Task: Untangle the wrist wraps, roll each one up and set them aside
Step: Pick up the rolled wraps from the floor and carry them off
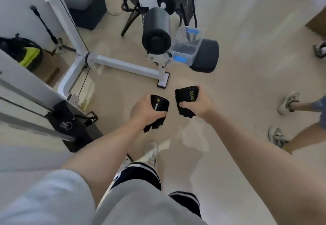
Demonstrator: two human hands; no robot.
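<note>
Each hand has its own wrap now, held up over the floor and apart from each other, so the untangling looks done to me. Left hand (143, 109) grips the left wrap (159, 103), right hand (197, 103) grips the right wrap (186, 99), fingers curled round both. Loose tails hang below each fist (frayed-looking ends). I'd tuck those in tight before parking them, maybe in the clear bin (187, 48) ahead.
</note>
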